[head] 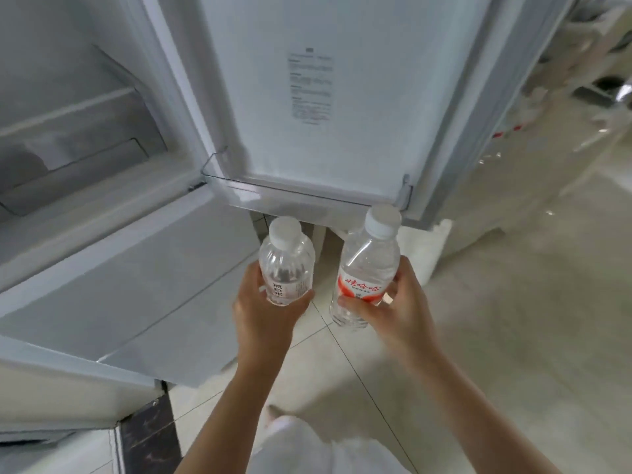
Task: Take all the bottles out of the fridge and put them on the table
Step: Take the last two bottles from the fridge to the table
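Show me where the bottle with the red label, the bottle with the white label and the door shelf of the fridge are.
red-label bottle (362,289): head view, on its red label.
white-label bottle (285,268): head view, on its clear body above the label.
fridge door shelf (307,196): head view, on its clear front rail.

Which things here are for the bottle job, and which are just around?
For the job:
white-label bottle in the left hand
red-label bottle in the right hand
open fridge door

Just around:
tiled floor
dark cabinet edge
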A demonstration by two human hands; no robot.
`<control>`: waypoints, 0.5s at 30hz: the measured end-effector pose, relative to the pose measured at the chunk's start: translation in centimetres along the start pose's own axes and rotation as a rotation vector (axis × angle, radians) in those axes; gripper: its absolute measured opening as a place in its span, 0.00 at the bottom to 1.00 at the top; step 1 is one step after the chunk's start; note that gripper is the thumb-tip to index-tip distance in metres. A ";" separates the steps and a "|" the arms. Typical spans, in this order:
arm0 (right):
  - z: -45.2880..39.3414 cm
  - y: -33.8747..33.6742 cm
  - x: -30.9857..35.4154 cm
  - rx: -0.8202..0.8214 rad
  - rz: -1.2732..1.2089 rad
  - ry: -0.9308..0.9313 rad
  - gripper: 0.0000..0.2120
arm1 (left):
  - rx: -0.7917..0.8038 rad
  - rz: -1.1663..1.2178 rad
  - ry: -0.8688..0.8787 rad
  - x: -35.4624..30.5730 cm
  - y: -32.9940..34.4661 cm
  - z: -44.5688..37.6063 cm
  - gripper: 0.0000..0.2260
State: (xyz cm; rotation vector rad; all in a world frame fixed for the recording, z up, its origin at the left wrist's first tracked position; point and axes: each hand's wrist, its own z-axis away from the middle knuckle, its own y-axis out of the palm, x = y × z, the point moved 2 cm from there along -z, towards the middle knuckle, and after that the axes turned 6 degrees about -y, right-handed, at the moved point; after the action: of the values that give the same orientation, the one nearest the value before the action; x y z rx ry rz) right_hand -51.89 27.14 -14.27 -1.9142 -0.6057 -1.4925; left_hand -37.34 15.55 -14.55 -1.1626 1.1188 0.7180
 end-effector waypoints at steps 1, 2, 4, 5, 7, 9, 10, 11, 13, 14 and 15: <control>1.2 -2.5 -0.9 -0.033 0.024 0.024 0.30 | 0.031 -0.009 -0.010 0.0 2.3 1.8 0.28; 2.1 -4.6 -1.8 -0.064 0.046 0.044 0.30 | 0.063 -0.016 -0.020 0.1 4.2 3.3 0.28; 4.1 -9.1 -3.6 -0.120 0.093 0.083 0.31 | 0.152 -0.026 -0.030 0.0 8.2 6.1 0.29; 5.0 -11.3 -4.4 -0.145 0.115 0.102 0.32 | 0.196 -0.017 -0.037 -0.3 10.1 7.3 0.29; 6.7 -15.0 -5.8 -0.192 0.152 0.147 0.33 | 0.273 -0.012 -0.047 -0.8 13.3 9.2 0.31; 8.2 -18.8 -7.0 -0.242 0.193 0.188 0.33 | 0.345 -0.031 -0.046 -1.4 16.8 10.9 0.32; 8.7 -20.2 -7.6 -0.270 0.209 0.207 0.33 | 0.373 -0.032 -0.058 -1.7 18.3 11.5 0.32; 9.1 -21.7 -8.2 -0.302 0.214 0.232 0.33 | 0.400 -0.034 -0.070 -1.9 19.9 12.0 0.32; 9.6 -24.2 -9.3 -0.354 0.207 0.292 0.33 | 0.452 -0.043 -0.085 -2.2 22.7 12.6 0.32; 9.7 -25.3 -9.9 -0.374 0.205 0.319 0.34 | 0.478 -0.054 -0.089 -2.2 24.1 12.8 0.31; 9.7 -26.6 -10.5 -0.394 0.202 0.345 0.34 | 0.503 -0.066 -0.092 -2.3 25.6 12.9 0.32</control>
State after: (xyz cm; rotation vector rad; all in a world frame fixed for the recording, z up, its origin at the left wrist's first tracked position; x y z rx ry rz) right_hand -66.30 52.88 -20.74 -1.8606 0.0413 -1.8486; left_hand -57.14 35.38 -20.98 -0.7271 1.0964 0.3991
